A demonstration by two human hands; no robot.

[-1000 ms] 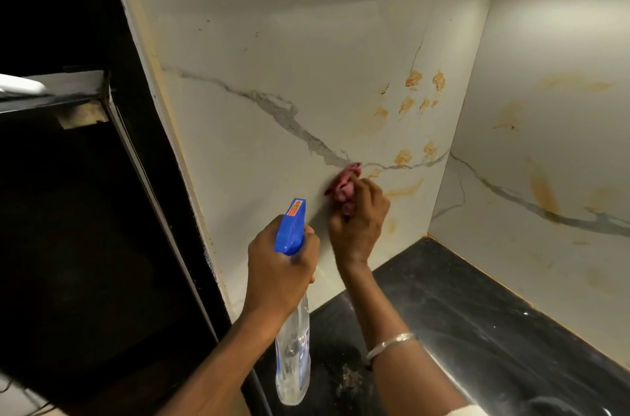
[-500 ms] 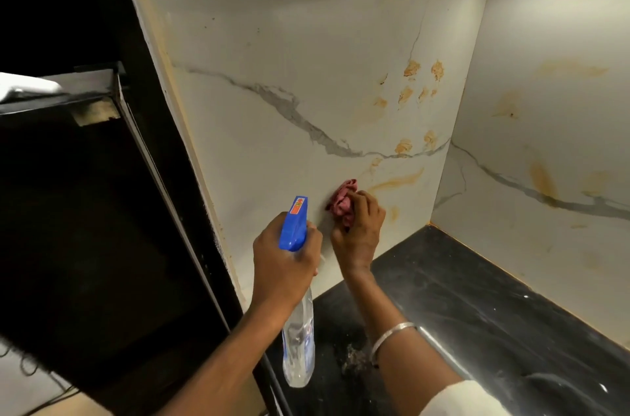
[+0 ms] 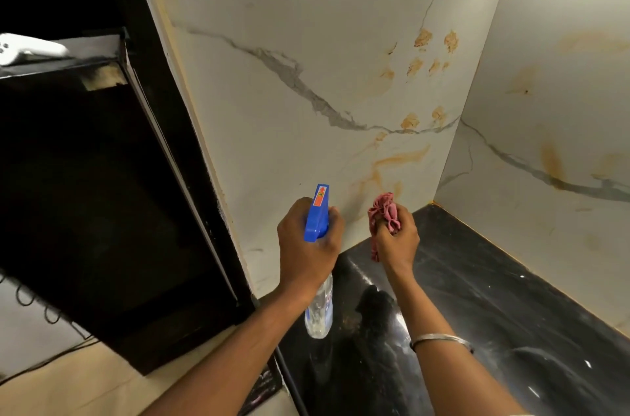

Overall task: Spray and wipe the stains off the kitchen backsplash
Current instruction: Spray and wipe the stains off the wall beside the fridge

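Head view: left hand [image 3: 308, 245] grips the spray bottle [image 3: 317, 265], nozzle toward the backsplash [image 3: 306, 40]. Right hand [image 3: 397, 240] clutches a pink cloth [image 3: 385, 211] just off the wall, orange stains [image 3: 395, 163] directly above it, over the black counter [image 3: 477, 279].

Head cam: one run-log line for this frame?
left hand: grips spray bottle | right hand: holds pink cloth, near backsplash | orange stains: remain
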